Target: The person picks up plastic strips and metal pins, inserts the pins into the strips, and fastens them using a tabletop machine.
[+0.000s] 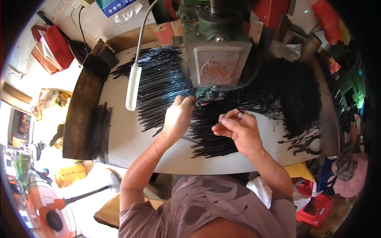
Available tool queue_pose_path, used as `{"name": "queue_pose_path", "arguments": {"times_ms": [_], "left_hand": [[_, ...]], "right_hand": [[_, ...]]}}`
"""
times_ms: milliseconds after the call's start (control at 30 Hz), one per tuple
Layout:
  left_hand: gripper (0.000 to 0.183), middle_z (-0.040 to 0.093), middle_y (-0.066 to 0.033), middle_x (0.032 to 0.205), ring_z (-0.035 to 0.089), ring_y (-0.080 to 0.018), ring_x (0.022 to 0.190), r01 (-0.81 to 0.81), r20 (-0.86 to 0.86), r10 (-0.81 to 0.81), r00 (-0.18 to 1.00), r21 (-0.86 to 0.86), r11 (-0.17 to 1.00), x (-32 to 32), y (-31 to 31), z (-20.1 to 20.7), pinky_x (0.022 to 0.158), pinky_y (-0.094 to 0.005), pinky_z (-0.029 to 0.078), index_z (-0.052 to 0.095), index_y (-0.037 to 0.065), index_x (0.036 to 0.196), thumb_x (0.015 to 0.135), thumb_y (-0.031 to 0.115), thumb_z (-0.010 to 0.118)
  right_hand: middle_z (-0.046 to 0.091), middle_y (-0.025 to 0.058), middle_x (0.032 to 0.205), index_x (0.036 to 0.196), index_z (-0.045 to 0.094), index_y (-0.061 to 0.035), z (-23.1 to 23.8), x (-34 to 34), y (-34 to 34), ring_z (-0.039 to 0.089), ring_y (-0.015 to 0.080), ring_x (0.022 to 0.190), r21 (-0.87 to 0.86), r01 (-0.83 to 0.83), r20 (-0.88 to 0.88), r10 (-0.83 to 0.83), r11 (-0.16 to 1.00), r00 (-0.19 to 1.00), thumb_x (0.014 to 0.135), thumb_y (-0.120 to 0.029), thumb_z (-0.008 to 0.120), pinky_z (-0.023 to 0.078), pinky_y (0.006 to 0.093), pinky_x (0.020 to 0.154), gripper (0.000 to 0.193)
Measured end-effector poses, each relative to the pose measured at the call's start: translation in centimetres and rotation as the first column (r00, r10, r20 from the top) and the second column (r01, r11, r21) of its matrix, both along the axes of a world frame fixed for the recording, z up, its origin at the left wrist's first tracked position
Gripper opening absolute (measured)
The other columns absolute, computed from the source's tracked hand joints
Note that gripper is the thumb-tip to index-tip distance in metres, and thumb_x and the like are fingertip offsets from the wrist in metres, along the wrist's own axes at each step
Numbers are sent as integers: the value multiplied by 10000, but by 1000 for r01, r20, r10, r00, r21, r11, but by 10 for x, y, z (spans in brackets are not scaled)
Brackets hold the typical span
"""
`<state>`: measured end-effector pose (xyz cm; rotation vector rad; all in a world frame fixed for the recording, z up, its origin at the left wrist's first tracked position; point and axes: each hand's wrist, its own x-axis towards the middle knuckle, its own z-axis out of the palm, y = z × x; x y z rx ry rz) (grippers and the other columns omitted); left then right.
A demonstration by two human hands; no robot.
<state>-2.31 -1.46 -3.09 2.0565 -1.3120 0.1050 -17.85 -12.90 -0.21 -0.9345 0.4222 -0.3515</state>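
Both hands are well apart from each other, either side of the tooling point(213, 95) under the green press point(216, 31). The left hand point(178, 117), at 8 o'clock from that tooling, has its fingers curled in just beside it; a dark rod end point(195, 101) shows at the fingertips, but I cannot tell whether it is firmly gripped. The right hand point(238, 129), at 5 o'clock, pinches a thin black rod point(240, 112) between thumb and fingers, above the upper edge of the middle pile of rods point(212, 137). The likeliest trouble is a pinched fingertip, should the press come down while the left fingers are so near the tooling. A rod offered at a slant could seat crooked and come out bent or marked, and the pinched one could snag in the pile, since loose ends lie so close under it. As for direction, the visible part of the right hand's rod points toward 2 o'clock, its long axis running 2 to 8, the rest hidden by fingers; the left one's end seems to aim at about 1 o'clock, toward the tooling. In the left pile point(158, 83), at 10 o'clock on the surface point(123, 146), most rods slant roughly 8 to 2.
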Motion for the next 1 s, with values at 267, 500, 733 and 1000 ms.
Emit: {"name": "queue_pose_path", "arguments": {"times_ms": [267,500,733,1000], "left_hand": [[198,499,-165,735,516,-336,645,-27,-85,28,996,12,1000,-3,-12,-1,573,-378,416,553,1,919,722,3,529],[206,498,-164,732,508,-328,650,-17,-108,19,994,14,1000,-6,-20,3,579,-371,405,563,-6,926,724,-2,526],[219,500,-158,726,512,-320,644,-29,-107,31,994,26,999,-7,-21,2,579,-358,406,565,-4,938,723,-6,525],[223,500,-150,718,507,-303,627,-39,-105,42,994,38,999,-11,-23,5,572,-342,404,568,-3,941,720,-6,533]], "right_hand": [[562,132,851,799,494,4,-33,35,-46,582,279,854,-8,232,-7,-232,973,973,789,-12,511,501,364,740,25],[563,140,872,850,494,13,-37,51,-40,579,275,865,93,258,81,-266,962,961,801,-21,499,495,364,753,60],[565,146,888,874,485,26,-41,53,-39,577,268,862,76,289,94,-295,954,951,812,-27,486,486,358,769,82],[571,131,831,864,474,33,-42,53,-40,596,216,768,88,303,143,-313,949,939,785,1,479,504,298,695,85]]}}
